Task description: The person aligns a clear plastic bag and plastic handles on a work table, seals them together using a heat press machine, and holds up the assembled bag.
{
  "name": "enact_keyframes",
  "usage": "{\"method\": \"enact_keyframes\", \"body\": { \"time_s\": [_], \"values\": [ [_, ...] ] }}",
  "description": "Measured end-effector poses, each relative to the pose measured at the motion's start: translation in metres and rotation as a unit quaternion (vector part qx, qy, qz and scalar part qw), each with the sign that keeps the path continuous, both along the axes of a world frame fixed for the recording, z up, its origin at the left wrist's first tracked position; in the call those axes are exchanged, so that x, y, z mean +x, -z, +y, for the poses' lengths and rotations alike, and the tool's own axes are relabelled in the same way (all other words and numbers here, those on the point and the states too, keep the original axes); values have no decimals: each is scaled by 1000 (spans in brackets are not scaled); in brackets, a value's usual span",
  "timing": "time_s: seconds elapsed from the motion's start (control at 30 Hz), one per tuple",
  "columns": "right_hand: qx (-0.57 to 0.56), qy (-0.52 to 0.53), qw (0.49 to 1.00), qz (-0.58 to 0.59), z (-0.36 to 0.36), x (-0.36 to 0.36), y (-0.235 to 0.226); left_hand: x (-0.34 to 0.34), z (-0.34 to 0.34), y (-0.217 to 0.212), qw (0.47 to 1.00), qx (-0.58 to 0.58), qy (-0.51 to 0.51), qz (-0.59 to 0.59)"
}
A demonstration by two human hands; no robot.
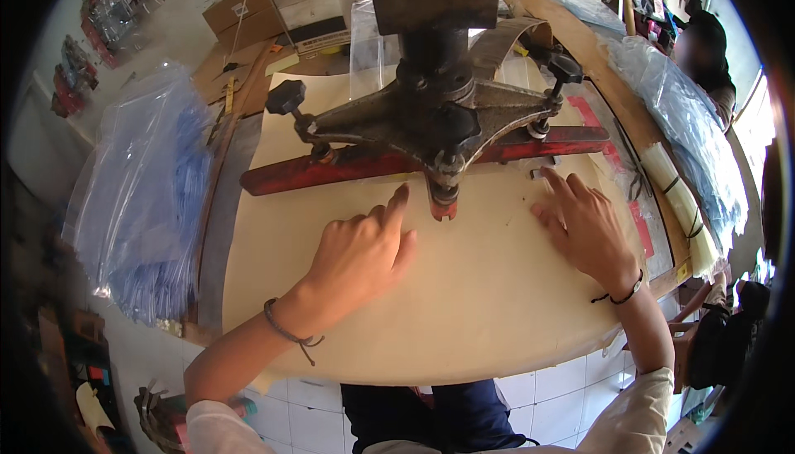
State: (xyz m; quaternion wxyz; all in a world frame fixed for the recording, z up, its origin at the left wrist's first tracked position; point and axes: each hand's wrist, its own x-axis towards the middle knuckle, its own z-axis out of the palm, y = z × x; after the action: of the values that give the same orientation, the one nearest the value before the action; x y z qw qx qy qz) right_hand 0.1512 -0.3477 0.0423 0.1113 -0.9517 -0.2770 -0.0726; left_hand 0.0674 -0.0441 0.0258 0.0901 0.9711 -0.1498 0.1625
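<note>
Pressing down on the cream board (431,305) in the lower middle of the frame, I have both palms flat and nothing pinched in either one. My left hand (360,259) lies at centre, knuckles slightly bent, fingers close together, the index finger stretched up toward the red tip (443,206) under the press head. My right hand (580,226) rests to the right of centre with fingers a little spread, their ends close to a small grey piece (540,172) lying just below the red bar (414,160).

Doing this well, I judge, means keeping whatever lies on the board flat and square under the bar, with even pressure from both sides, and keeping every fingertip on the near side of the bar and clear of the tip. I cannot tell whether a thin sheet lies under my palms; the surface looks plain.

Further up, the dark iron press (439,106) stands mid-frame, with black knobs at its left and right arms. Bundles of clear bags (149,197) fill the left side, more plastic rolls (679,123) run along the right edge, and cardboard boxes (240,11) sit at the upper left.
</note>
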Motion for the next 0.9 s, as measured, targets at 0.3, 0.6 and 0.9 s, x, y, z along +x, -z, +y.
{"method": "enact_keyframes", "body": {
  "time_s": [0.3, 0.6, 0.9],
  "values": [
    [1, 3, 1000, -27, 0, 8, 6, 17, 1, 6, 999, 36, -27, 26],
    [-12, 1, 1000, -21, 0, 11, 9, 16, 0, 1, 998, 29, -52, 34],
    [-10, 34, 999, 32, 3, 14, 2, 18, 1, 2, 997, 29, -53, 50]
  ]
}}
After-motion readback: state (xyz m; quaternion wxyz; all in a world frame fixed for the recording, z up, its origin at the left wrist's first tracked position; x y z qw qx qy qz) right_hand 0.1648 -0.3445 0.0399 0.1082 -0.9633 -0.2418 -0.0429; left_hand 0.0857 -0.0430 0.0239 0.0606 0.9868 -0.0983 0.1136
